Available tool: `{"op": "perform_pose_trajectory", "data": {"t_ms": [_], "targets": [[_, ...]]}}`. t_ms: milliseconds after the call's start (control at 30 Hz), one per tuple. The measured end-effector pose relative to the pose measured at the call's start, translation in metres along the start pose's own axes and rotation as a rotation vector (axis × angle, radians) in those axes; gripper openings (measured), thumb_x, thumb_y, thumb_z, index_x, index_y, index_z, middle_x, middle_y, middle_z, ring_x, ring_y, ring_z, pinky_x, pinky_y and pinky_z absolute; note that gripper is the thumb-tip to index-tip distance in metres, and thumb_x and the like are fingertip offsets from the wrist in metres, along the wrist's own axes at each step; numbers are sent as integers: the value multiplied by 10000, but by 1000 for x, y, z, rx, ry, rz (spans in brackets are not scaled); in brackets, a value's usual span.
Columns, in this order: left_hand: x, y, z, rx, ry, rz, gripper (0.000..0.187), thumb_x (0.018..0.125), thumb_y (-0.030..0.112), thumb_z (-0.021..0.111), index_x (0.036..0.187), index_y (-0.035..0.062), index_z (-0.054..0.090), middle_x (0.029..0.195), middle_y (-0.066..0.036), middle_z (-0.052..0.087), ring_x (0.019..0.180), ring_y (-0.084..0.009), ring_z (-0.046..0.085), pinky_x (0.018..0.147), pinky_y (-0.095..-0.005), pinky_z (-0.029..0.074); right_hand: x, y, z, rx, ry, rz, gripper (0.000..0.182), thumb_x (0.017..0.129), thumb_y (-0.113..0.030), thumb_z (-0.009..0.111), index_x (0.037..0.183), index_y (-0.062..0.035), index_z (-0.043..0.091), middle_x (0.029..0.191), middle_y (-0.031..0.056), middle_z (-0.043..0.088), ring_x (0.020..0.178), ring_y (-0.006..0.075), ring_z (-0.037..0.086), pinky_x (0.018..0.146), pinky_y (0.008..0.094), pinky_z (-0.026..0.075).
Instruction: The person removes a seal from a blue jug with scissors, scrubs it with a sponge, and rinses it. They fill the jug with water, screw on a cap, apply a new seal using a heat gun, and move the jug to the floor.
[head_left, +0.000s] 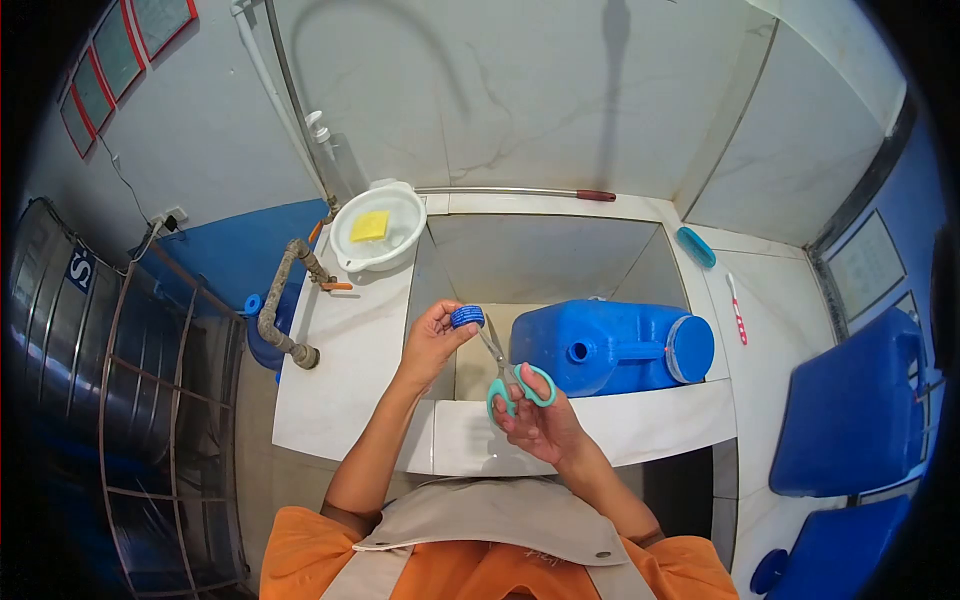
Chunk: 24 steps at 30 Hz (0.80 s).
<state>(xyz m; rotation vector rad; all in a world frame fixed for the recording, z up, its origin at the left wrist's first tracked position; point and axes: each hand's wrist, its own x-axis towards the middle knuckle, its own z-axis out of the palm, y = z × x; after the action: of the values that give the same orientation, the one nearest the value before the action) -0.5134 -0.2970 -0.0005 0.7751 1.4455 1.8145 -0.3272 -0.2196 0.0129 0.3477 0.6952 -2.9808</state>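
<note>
My left hand (428, 345) pinches a small round blue cap (467, 317) with white markings over the left part of the tiled basin. My right hand (545, 425) grips a pair of scissors (496, 350) by its turquoise handles, with fingers through the loops. The metal blades point up and left, slightly parted, and their tips are close beside the cap. Right of the scissors, a large blue jug (560, 335) lies on its side in the basin. Its small spout is uncovered and faces me, while a wide round lid closes its right end.
A white basin (350, 225) holding a yellow sponge (370, 226) stands at the back left, near a pump bottle (320, 130) and pipes (270, 300). A teal brush (696, 247) and a pink-and-white toothbrush (738, 310) lie right. More blue jugs (850, 410) stand far right.
</note>
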Motion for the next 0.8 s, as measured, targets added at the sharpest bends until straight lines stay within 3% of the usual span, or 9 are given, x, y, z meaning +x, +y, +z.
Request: {"op": "perform_pose_trajectory", "data": {"t_ms": [433, 667, 733, 767, 800], "targets": [[-7, 0, -1, -162, 51, -8, 227, 813, 24, 649, 1026, 24, 572, 947, -30, 621, 881, -86, 572, 830, -224, 452, 12, 15, 5, 57, -47, -23, 513, 876, -536, 488, 798, -37, 571, 669, 65, 534, 401, 45, 317, 357, 141, 268], [-14, -5, -4, 70, 48, 113, 201, 810, 26, 653, 1004, 16, 601, 926, -15, 613, 857, -92, 563, 789, -226, 445, 11, 27, 8, 36, 19, -89, 496, 876, -523, 499, 793, -38, 566, 658, 60, 524, 402, 44, 293, 361, 163, 241], [-15, -5, -5, 91, 55, 124, 185, 803, 34, 660, 980, 14, 610, 914, -21, 614, 849, -103, 565, 775, -233, 444, 8, 27, 9, -141, 81, -112, 467, 869, -509, 524, 797, -49, 565, 636, 52, 520, 386, 43, 279, 359, 176, 227], [-15, -2, -9, 312, 57, 263, 176, 790, 43, 671, 952, 10, 612, 891, -35, 612, 833, -118, 567, 763, -242, 443, 5, 25, 12, -139, 82, -114, 467, 869, -509, 524, 797, -49, 565, 636, 52, 520, 386, 43, 279, 359, 176, 227], [-16, 0, -10, 532, 58, 401, 168, 777, 53, 683, 923, 5, 614, 868, -48, 610, 817, -132, 569, 750, -251, 443, 2, 22, 17, -367, 179, -123, 449, 864, -498, 539, 779, -58, 562, 615, 46, 514, 375, 43, 272, 355, 181, 223]]}}
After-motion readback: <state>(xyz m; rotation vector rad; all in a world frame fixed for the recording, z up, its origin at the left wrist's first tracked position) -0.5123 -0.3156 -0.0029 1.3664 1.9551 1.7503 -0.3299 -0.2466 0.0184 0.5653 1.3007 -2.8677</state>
